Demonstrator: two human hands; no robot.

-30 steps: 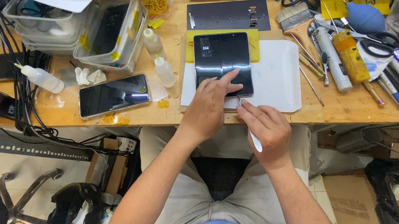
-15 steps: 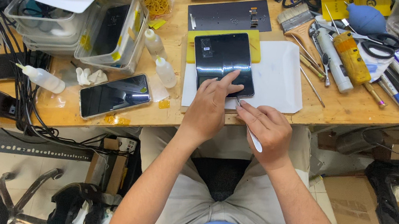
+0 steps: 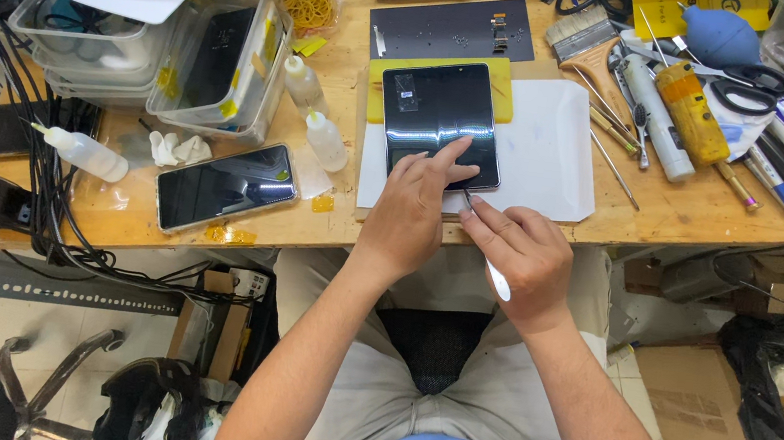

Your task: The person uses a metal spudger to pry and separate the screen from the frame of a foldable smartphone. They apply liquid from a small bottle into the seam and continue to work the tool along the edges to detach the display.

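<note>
A black glossy tablet-like device (image 3: 438,115) lies on a white sheet (image 3: 546,160) over a yellow pad on the wooden bench. My left hand (image 3: 410,210) rests on the device's near edge, index finger stretched onto the screen, pressing it down. My right hand (image 3: 519,255) holds a thin white-handled tool (image 3: 496,276), its metal tip against the device's near right corner.
A phone (image 3: 225,186) lies face up at the left, beside small squeeze bottles (image 3: 326,139) and clear plastic bins (image 3: 217,56). Brush, scissors (image 3: 748,80), tubes and hand tools crowd the right. A dark mat (image 3: 453,28) with small parts lies behind. Cables hang at left.
Hardly anything: both hands stay at the device's near edge, the tool tip still at the corner.
</note>
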